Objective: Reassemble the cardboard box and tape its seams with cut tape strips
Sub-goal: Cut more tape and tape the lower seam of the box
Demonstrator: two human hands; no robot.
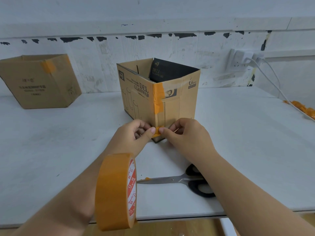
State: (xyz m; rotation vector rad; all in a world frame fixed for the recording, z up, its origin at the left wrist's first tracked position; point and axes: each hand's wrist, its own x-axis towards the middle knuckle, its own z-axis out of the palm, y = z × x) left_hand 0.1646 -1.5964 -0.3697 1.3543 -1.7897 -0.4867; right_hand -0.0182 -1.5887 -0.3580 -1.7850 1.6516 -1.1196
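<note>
Box stands open-topped on the table. Both hands, left and right, pinch a tape strip at its near corner. Scissors lie behind the wrists.

White table carries everything: open cardboard box standing at center with orange tape on its near corner seam, second cardboard box far left against the wall. Scissors lie flat near the front edge, blades pointing left; heap of orange tape scraps at far right edge.
</note>
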